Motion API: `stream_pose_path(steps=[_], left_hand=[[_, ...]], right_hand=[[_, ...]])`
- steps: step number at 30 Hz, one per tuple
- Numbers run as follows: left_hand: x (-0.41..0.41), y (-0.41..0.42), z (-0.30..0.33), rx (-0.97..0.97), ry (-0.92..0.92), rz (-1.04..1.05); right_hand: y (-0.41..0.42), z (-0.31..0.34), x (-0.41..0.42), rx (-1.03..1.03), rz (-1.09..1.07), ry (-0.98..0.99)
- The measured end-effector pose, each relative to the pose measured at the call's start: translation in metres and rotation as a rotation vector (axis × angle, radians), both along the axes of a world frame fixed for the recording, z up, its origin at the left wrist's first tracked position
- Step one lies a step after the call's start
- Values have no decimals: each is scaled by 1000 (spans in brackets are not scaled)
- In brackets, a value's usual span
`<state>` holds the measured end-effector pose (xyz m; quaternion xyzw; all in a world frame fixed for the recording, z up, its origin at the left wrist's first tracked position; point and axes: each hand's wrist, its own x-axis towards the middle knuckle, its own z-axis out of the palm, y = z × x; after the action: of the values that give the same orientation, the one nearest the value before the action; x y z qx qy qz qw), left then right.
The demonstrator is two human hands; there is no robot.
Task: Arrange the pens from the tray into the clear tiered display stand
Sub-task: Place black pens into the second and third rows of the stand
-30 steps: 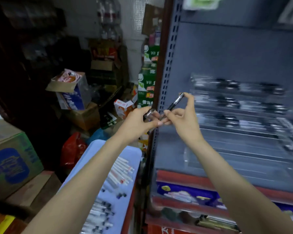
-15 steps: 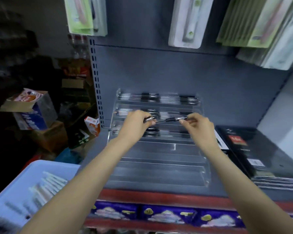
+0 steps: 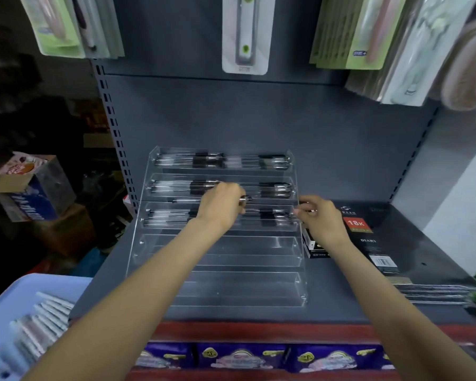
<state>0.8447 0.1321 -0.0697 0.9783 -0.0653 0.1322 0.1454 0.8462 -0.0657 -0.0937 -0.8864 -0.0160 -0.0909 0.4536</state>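
Five tiers step down the clear tiered display stand [image 3: 217, 259] on the grey shelf [image 3: 341, 306]: the top three carry pens lying lengthwise so their barrels face the shopper, the lower two look bare. The blue tray [image 3: 8, 306] sits low at the left, within reach, with more pens [image 3: 39, 323] heaped in it. Black diary boxes [image 3: 374, 237] sit just beside the stand's right wall, crowding the right hand. Hanging blister packs [image 3: 245, 34] overhang from above, well apart from the work. The left hand [image 3: 221, 206] hovers curled over the third tier, apparently pinching the metal end of a pen [image 3: 245, 199]; most of that pen is too blurred to trace. The right hand [image 3: 320, 218], at the tier's right end, has its fingers bent as if steadying the far tip, though I cannot tell whether it grips anything
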Motion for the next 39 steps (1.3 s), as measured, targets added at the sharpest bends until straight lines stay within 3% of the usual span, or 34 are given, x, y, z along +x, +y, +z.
stream_pose_path(steps=[5,9,16,24,27,31,35,39], left_hand=[[3,-6,-2,93,20,-21],[2,-5,-4,40,-50,-81],[-5,-13,8,-64,-26,-257],[-18,22,8,-332,-25,-291],[-19,28,5,-320,-19,-259],[-10,22,-2,-258,-13,-173],[3,14,-9,-109,48,-142],[11,4,-11,-16,86,-122]], right_hand=[[1,0,1,-48,11,-22],[7,3,-8,-112,-46,-256],[30,27,-20,235,306,-213],[9,23,-13,318,158,-211],[6,18,-12,270,110,-211],[3,7,-5,32,-34,-170],[1,4,-3,45,12,-20],[1,0,-2,15,34,11]])
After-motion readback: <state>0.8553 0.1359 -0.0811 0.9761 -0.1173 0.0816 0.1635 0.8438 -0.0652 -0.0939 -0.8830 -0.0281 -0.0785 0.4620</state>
